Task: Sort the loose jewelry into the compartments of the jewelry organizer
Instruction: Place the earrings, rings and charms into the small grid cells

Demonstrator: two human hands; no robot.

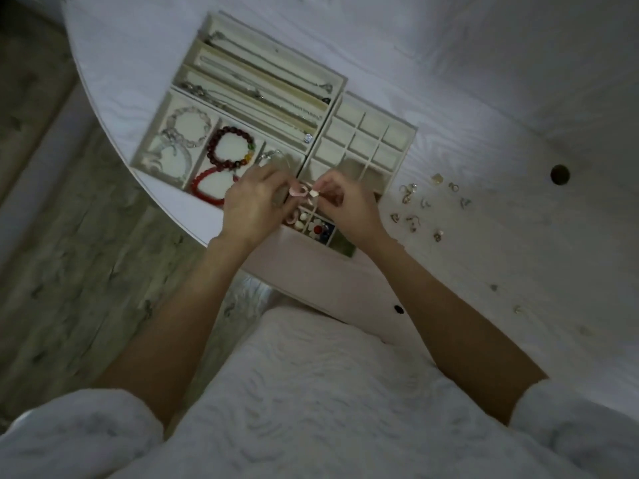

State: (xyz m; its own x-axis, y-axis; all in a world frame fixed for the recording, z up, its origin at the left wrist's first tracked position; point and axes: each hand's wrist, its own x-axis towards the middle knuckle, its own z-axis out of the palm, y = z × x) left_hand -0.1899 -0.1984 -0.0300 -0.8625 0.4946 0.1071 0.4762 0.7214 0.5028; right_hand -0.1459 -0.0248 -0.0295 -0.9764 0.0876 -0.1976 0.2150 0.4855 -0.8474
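Bracelets (231,146) & necklaces (262,95) sorted; both hands, left hand (254,205) & right hand (345,207), pinch small earring (314,193) over organizer (397,126); loose pieces (428,205) left on table (484,81).

One head-worn wide-angle view, we look steeply down from close above, our hands (294,202) mid-frame, surface (484,98) tilted across the top, floor at left.

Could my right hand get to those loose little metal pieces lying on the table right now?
Probably yes. The scattered small metal earrings and rings lie on the bare white table just right of the right hand, with nothing between. But that hand is pinching a small pale piece, which it should put down first.
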